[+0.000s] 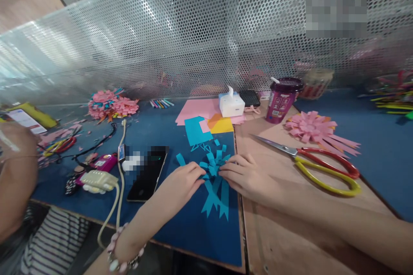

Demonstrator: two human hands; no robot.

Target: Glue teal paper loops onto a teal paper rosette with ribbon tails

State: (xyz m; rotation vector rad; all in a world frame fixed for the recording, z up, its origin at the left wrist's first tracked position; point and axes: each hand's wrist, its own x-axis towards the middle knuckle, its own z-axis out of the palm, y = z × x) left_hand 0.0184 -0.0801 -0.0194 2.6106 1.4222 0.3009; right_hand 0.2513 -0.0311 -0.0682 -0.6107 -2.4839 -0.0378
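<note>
A blue paper flower (213, 166) with curled petals and two notched ribbon tails (217, 201) lies on the blue tabletop in front of me. My left hand (189, 179) pinches its left side, fingers closed at the edge. From the right, my right hand (243, 176) has its fingertips pressed together on the petals. Parts of the flower's edges are hidden under the fingers. Small blue paper scraps (201, 147) lie just behind it, beside a blue paper sheet (197, 130). Scissors with red and yellow handles (298, 153) rest open to the right of my right hand.
A black phone (146, 180), a cable plug block (99, 179) and another person's arm (14, 180) are at left. Pink paper flowers lie at back left (111, 105) and right (311, 126). A tissue pack (231, 104) and purple cup (281, 101) stand before a perforated metal screen (200, 34).
</note>
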